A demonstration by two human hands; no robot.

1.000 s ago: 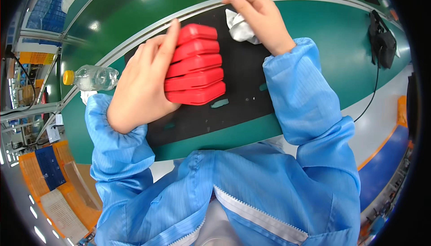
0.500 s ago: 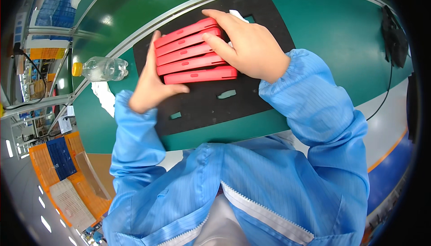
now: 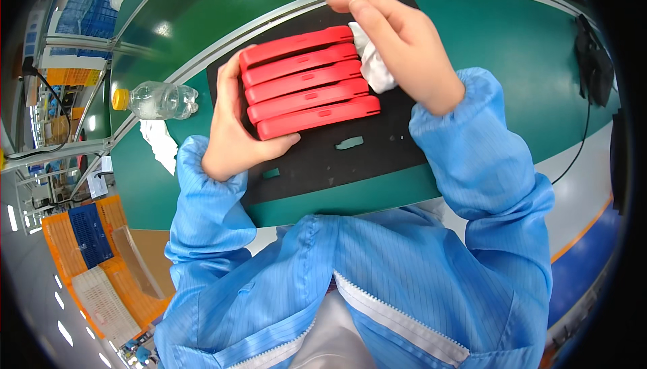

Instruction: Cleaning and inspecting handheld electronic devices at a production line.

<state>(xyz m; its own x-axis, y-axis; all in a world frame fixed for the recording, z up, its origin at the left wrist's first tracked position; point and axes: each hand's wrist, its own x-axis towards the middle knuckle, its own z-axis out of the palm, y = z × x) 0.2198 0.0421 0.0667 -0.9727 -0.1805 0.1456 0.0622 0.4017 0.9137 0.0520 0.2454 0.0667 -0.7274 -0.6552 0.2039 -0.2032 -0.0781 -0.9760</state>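
Several red phone cases (image 3: 306,79) stand on edge in a row, close together, their long sides running left to right. My left hand (image 3: 232,130) wraps round their left ends, its thumb along the nearest case and its fingers at the far left side. My right hand (image 3: 408,49) is off the cases, just beyond their right ends. A crumpled white cloth (image 3: 374,62) shows between that palm and the cases, apparently gripped by the curled lower fingers, which are hidden. The thumb and forefinger of this hand point left, past the far case. Beneath lies a black mat (image 3: 303,173) with small cut-outs.
On the green table (image 3: 485,45), a clear plastic bottle (image 3: 162,101) with a yellow cap lies at the left, near a white crumpled sheet (image 3: 160,143). A black object (image 3: 593,59) with a cable is at the far right. A metal rail (image 3: 283,8) runs along the back.
My right hand has let go of the cases and drawn away to the right, uncovering more of the white cloth. The cases have shifted slightly right and nearer, with my left hand around them.
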